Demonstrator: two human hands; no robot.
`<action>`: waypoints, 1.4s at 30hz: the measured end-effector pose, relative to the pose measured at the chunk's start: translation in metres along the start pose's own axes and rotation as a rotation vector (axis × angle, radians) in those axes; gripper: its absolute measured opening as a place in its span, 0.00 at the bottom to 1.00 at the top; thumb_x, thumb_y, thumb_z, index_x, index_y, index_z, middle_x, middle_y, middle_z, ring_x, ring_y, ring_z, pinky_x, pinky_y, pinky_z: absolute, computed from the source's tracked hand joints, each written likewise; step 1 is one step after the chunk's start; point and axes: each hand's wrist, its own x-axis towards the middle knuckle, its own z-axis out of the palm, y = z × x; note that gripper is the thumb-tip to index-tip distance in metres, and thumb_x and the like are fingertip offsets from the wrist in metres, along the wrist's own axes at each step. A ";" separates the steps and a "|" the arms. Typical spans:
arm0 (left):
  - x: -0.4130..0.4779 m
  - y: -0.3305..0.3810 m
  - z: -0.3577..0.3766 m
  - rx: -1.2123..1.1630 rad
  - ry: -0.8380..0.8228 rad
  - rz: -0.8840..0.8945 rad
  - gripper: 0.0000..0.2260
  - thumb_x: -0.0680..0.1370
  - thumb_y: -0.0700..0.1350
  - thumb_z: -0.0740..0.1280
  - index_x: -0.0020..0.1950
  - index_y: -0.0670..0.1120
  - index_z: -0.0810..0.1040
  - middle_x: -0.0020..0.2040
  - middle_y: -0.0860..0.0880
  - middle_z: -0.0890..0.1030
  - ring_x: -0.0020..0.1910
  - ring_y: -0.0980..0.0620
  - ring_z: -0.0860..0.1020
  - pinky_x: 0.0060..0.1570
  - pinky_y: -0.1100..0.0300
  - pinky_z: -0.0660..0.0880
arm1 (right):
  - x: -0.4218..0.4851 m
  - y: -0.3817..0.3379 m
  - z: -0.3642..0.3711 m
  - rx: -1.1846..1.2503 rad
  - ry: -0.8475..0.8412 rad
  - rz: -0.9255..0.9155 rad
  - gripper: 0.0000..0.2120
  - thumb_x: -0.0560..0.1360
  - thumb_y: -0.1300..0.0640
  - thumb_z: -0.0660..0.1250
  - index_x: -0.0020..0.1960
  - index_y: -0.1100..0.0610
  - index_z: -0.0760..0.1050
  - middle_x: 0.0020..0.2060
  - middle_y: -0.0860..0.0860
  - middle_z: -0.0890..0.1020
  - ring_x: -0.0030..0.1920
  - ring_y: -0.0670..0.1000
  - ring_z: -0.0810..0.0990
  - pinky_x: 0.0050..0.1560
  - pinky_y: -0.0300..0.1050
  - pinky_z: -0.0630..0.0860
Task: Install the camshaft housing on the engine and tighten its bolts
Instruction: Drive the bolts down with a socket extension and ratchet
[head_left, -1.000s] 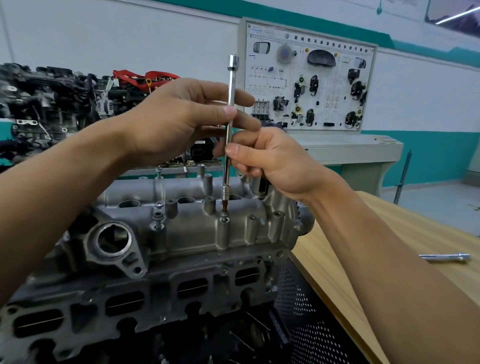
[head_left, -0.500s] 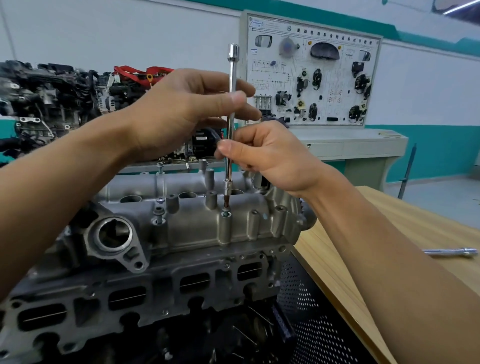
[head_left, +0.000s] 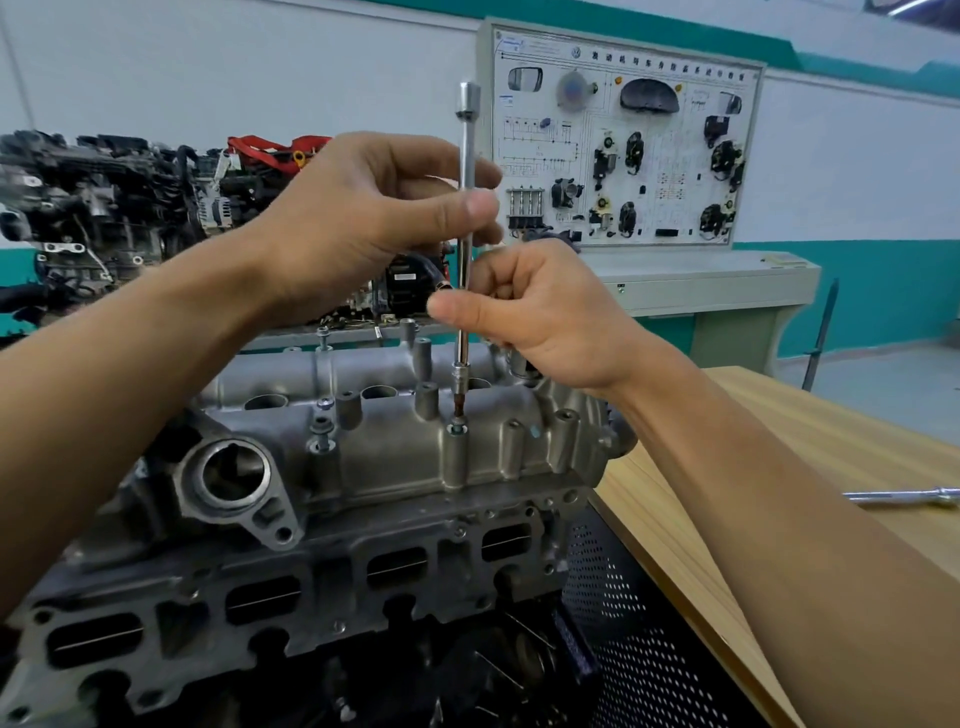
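Note:
The grey cast camshaft housing (head_left: 395, 452) sits on top of the engine (head_left: 291, 587) in the middle of the view. A long chrome extension bar (head_left: 466, 156) stands upright with its bit in a bolt (head_left: 457, 429) on a front boss of the housing. My left hand (head_left: 374, 213) pinches the upper part of the bar between thumb and fingers. Lower down, my right hand (head_left: 540, 312) holds the bar with thumb and curled fingers. Another bolt (head_left: 323, 434) stands proud of the housing further left.
A wooden table (head_left: 810, 467) lies to the right with a chrome tool (head_left: 904, 496) on it. A black perforated panel (head_left: 639, 634) hangs below the table edge. Behind stand another engine (head_left: 104, 208) and a training display board (head_left: 623, 140).
Both hands have shifted their fingers round the bar, which stays upright on the same bolt. The view has tilted slightly.

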 end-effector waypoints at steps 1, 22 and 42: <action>0.000 0.000 0.000 0.011 0.055 0.023 0.14 0.70 0.50 0.77 0.52 0.46 0.83 0.42 0.49 0.87 0.44 0.52 0.84 0.49 0.61 0.80 | 0.000 0.001 0.001 0.020 0.021 -0.005 0.19 0.75 0.58 0.73 0.38 0.74 0.72 0.29 0.58 0.69 0.28 0.52 0.63 0.29 0.39 0.61; 0.000 -0.001 0.002 0.066 0.078 0.061 0.13 0.65 0.51 0.79 0.44 0.47 0.82 0.36 0.51 0.85 0.37 0.56 0.82 0.42 0.65 0.79 | 0.001 0.001 0.002 0.043 0.053 0.010 0.16 0.73 0.57 0.75 0.43 0.71 0.76 0.31 0.57 0.73 0.29 0.53 0.67 0.32 0.43 0.67; -0.001 0.000 0.003 0.096 0.116 0.041 0.08 0.71 0.48 0.76 0.42 0.43 0.84 0.35 0.51 0.85 0.36 0.56 0.81 0.40 0.64 0.78 | 0.005 0.005 0.002 0.016 0.047 -0.007 0.21 0.72 0.52 0.75 0.45 0.71 0.77 0.33 0.60 0.81 0.32 0.62 0.77 0.36 0.49 0.81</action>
